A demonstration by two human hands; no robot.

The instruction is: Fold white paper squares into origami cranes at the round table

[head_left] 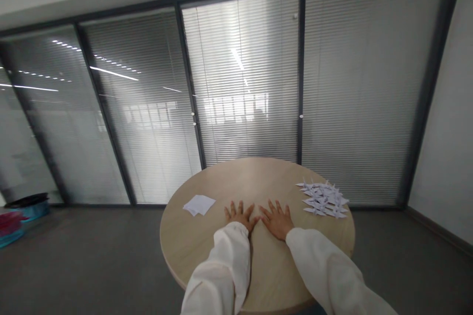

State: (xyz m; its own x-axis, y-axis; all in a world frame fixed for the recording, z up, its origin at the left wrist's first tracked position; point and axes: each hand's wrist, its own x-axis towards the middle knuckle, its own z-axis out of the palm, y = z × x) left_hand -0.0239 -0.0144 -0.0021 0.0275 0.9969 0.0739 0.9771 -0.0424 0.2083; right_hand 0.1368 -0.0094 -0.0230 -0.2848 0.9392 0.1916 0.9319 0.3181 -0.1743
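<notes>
White sleeves (221, 275) lead to left hand (239, 216) and right hand (278, 220), fingers spread flat, holding nothing, on the round wooden worktop (192, 246); folded paper shapes (324, 199) lie near.

No text, label, brand, number or sign can be read anywhere, and none is made out on the white paper sheets (199, 204) near the left edge of the round table (221, 177) or on the folded paper pieces (323, 199) near its right edge.
</notes>
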